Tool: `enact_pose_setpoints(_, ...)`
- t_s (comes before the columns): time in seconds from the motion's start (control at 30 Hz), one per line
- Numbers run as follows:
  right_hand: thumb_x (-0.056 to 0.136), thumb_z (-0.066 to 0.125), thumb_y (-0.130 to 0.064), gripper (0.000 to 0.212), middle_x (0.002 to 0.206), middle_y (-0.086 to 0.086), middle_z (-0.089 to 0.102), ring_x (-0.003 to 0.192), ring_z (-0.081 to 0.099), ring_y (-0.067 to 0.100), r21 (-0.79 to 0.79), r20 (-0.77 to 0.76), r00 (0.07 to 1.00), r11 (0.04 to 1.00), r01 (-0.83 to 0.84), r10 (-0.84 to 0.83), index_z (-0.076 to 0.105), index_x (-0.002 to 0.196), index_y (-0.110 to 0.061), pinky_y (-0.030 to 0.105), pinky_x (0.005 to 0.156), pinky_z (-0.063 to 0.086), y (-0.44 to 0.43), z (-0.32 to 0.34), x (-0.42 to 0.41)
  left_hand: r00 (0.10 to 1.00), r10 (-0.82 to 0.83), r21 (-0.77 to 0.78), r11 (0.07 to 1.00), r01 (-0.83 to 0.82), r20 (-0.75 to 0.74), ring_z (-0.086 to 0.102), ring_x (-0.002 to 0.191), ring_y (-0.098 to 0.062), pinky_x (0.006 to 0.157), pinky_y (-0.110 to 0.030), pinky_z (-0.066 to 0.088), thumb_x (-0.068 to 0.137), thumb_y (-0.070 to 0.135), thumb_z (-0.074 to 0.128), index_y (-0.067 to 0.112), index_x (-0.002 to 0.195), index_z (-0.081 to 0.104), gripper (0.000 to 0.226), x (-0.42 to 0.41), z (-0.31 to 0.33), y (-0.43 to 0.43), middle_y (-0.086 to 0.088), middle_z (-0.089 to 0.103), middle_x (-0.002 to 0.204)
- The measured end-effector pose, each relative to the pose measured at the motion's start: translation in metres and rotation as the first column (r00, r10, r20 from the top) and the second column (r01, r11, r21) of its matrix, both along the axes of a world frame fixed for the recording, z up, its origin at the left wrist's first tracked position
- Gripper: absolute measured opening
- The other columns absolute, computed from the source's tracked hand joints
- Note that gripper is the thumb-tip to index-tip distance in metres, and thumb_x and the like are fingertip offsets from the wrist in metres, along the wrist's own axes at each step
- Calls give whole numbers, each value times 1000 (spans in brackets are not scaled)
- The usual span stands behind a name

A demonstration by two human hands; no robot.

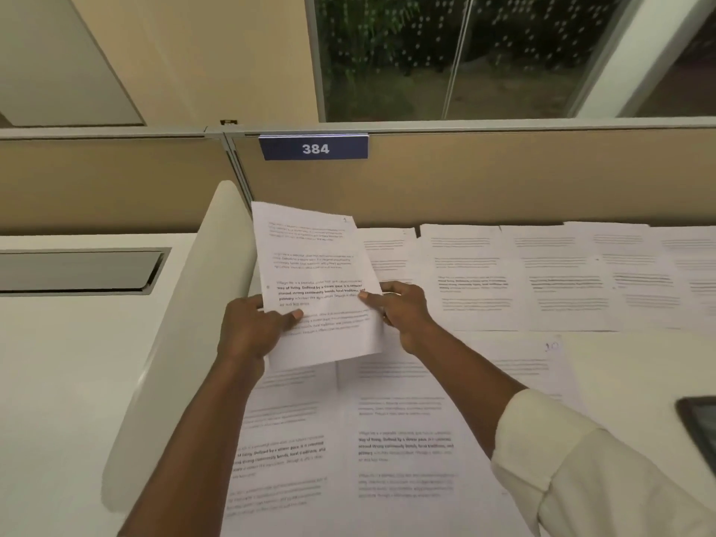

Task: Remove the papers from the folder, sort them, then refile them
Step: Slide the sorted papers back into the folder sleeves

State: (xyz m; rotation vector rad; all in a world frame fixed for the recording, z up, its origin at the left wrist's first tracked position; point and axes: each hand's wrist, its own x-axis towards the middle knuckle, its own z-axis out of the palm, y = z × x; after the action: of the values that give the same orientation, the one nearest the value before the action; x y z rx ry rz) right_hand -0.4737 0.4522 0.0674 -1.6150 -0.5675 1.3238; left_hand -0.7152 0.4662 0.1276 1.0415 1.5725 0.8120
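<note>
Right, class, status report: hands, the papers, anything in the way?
Left hand, right hand grip held sheet by its sides, above desk. Other sheets in rows below. Nothing blocking.

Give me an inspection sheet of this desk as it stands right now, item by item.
Surface: white desk, largely covered with paper.
Job's things: held sheet raised above the desk; back row of sheets lying along the partition; nearer sheets overlapping in front; no folder seen.
Clutter: dark device at the right edge, partly cut off.
Grippers: left hand grips the held sheet's left edge; right hand pinches its right edge.
Cables: nothing seen.
Surroundings: number plate reading 384 on the partition; white divider on the left; window behind.
</note>
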Motion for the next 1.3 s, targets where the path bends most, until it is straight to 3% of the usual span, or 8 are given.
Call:
enact_pose_setpoints(0.1,77,94,-17,27,92,2,82,90,79,23,26,104,994,999,-19,16,77,97,-10,45,88,64,-46,10,20,997,-42,-25,999,44,59,78,90,-22,89,-40,62,76,1,92,10,111,79,39,18,1,-38,-5,81,101)
enact_pose_setpoints(0.2,83,90,-16,20,94,1,82,90,79,21,78,157,988,997,-16,4,78,97,-9,47,90,64,-102,18,42,990,-78,-70,994,87,120,80,89,-22,86,-41,63,77,7,93,14,105,80,32,38,-5,-76,-3,82,98)
enact_pose_setpoints(0.33,85,88,-16,20,98,3,82,93,79,23,84,163,986,996,5,-18,77,100,-9,50,91,63,-181,19,74,975,-100,-150,980,132,199,80,90,-26,88,-49,64,82,18,91,9,110,80,31,66,-13,-125,-5,82,97)
enact_pose_setpoints(0.47,86,86,-14,22,103,6,81,95,79,27,32,116,993,999,-2,-2,76,105,-7,53,92,62,-255,15,106,969,-126,-213,962,171,212,80,89,-27,91,-52,62,83,13,89,11,110,80,28,94,-22,-172,-5,82,99)
enact_pose_setpoints(0.7,85,85,-6,23,106,8,81,98,79,28,-19,78,996,999,-38,39,75,107,-4,48,93,62,-364,6,172,962,-262,-109,957,270,78,80,80,-16,68,-32,60,84,-2,84,19,102,80,29,159,-21,-255,4,82,93)
enact_pose_setpoints(0.87,88,82,-5,23,107,6,81,99,78,28,-12,105,993,998,-58,59,74,110,-5,48,93,62,-432,6,230,960,-279,-106,954,280,29,80,83,-20,82,-43,65,89,4,82,15,110,79,24,223,-19,-315,3,82,95)
enact_pose_setpoints(1.1,88,83,-6,23,102,5,82,94,79,27,-40,149,989,999,8,-2,74,109,-5,51,90,63,-507,9,316,965,-257,-83,962,260,44,80,82,-18,80,-43,66,95,12,78,18,111,78,18,322,-20,-395,6,82,95)
enact_pose_setpoints(1.3,89,81,-7,19,98,6,82,92,80,24,-5,142,986,996,94,-92,73,106,-3,30,75,63,-540,22,371,947,-322,-38,946,322,-3,80,80,-15,79,-43,65,95,18,78,24,109,76,15,375,-16,-430,9,82,92)
